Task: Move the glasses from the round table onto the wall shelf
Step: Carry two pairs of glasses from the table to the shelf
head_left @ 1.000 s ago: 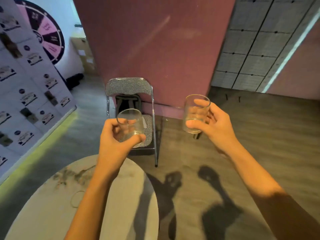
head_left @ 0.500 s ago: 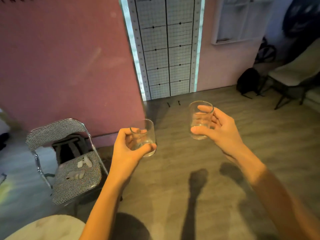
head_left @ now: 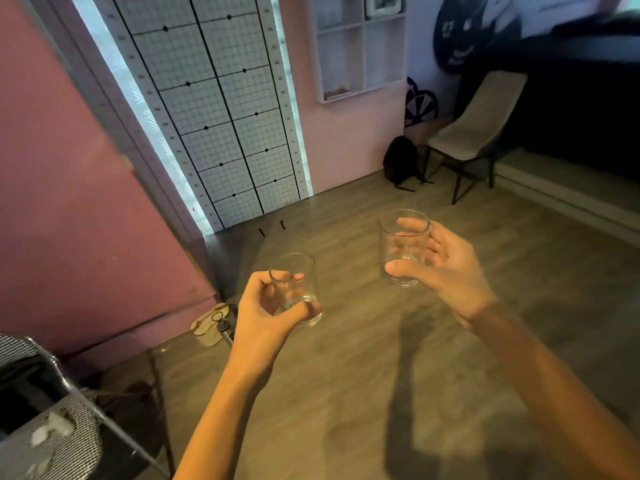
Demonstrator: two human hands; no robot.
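Carrying leg: both glasses in the air, shelf ahead

Left grip [head_left: 266, 308] is curled round the left glass [head_left: 298, 271] and right grip [head_left: 448, 268] is wrapped round the right glass [head_left: 398, 247], both low and well short of the wall shelf [head_left: 360, 50]. Next, I reckon: walk over, lift, set them upright inside. Sign [head_left: 460, 32] right of the shelf maybe reads "25", rest's blurry.

arms stretched forward, left hand [head_left: 265, 308] gripping the left glass [head_left: 297, 271], right hand [head_left: 448, 271] gripping the right glass [head_left: 401, 242].
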